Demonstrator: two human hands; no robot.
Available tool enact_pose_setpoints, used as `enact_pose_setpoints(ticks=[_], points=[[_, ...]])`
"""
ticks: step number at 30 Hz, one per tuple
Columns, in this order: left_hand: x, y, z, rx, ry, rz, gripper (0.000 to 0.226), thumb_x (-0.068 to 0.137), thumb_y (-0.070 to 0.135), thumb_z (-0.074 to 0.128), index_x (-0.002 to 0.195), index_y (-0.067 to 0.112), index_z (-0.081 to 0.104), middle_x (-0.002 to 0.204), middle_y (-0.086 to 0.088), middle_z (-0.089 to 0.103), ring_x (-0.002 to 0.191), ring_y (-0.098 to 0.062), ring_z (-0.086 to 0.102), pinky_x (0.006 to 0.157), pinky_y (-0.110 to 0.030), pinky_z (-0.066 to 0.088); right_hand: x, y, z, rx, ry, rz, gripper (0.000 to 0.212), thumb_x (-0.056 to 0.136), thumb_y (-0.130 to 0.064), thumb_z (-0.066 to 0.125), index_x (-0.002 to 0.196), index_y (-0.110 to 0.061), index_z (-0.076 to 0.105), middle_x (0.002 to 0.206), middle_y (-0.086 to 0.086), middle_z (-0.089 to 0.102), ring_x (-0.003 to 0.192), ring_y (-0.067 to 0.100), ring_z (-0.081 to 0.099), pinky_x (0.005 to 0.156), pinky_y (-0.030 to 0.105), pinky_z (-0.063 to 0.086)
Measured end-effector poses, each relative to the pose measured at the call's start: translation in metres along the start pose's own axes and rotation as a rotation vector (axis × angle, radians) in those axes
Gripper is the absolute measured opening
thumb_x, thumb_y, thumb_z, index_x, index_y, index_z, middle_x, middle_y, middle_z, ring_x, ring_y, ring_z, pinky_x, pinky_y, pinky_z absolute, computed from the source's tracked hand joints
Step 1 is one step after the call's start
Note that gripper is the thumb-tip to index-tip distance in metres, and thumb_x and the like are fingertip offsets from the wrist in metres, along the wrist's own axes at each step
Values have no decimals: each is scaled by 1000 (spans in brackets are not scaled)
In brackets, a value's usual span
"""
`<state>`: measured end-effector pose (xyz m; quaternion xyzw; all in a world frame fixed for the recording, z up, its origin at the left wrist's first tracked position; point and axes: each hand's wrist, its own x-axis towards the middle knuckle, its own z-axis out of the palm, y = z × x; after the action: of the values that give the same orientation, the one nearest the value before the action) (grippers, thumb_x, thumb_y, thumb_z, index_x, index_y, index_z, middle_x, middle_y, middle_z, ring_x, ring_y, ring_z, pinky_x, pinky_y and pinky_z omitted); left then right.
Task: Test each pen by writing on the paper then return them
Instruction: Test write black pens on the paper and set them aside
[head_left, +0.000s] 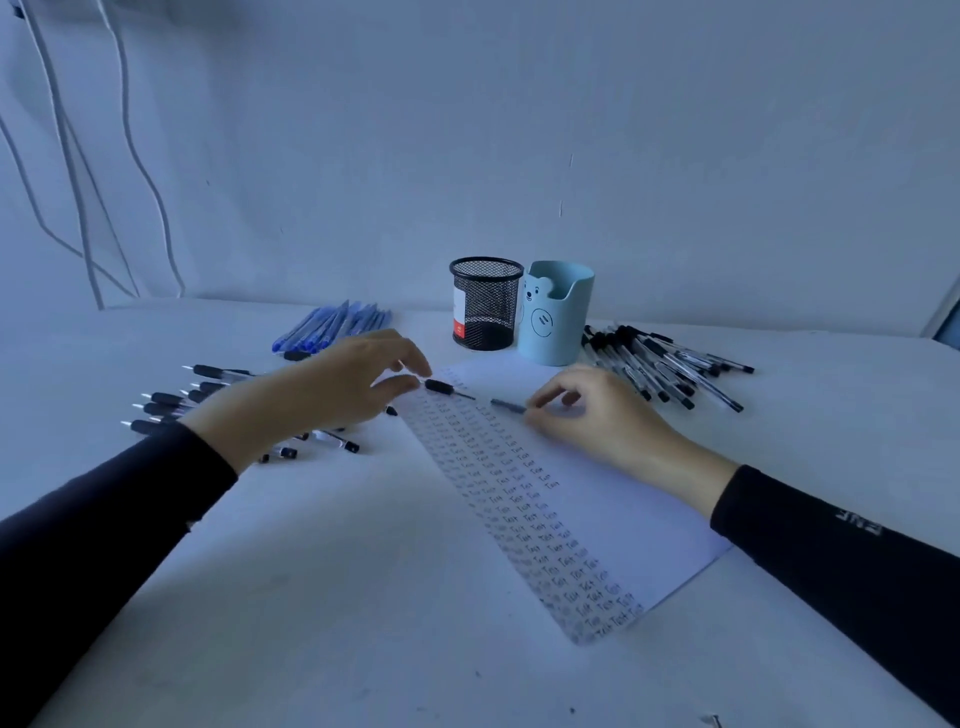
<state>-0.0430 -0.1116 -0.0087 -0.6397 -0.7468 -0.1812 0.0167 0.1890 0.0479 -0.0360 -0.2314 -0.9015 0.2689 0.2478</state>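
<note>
Black-gripped clear plastic pen (439, 387) hangs over the 12 o'clock end of the white paper sheet (597, 499). My left hand (332, 389) pinches its barrel. My right hand (592, 415) pinches a dark cap (508, 406), apart from the tip. The long axis runs 9-to-3 o'clock, tip toward 3. Columns of "Test" fill the sheet's left strip, so I judge the task well advanced. Black pen piles at 9 o'clock (171, 402) and 2 o'clock (665, 369) lie on the white counter (363, 623); I cannot tell which are tested.

One head-worn wide-angle camera looks forward and down, close above the paper (623, 512) on the tabletop (337, 597), wall (675, 156) beyond it.
</note>
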Motion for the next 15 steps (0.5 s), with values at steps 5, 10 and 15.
enact_pose_setpoints(ticks=[5,10,15], points=[[-7,-18,-17,54,-113,-77,36,90,41,61,123,31,52,118,16,47,112,-4,43,94,-20,31,4,-17,-17,836,78,237,7,99,-19,54,94,-15,56,99,8,72,87,15,69,84,30,55],[-12,-32,-15,-6,-176,-146,62,62,89,48,105,45,57,129,20,50,123,-6,46,106,-28,33,-1,-26,-35,1307,77,343,14,103,-32,43,93,-25,50,67,0,62,56,17,62,54,28,55],[-13,-40,-27,-88,-104,-157,30,66,59,67,86,38,71,137,17,50,131,-7,42,113,-33,29,-9,-28,-47,1379,-74,466,24,92,-27,40,97,-13,58,61,-3,31,44,12,22,44,22,18]])
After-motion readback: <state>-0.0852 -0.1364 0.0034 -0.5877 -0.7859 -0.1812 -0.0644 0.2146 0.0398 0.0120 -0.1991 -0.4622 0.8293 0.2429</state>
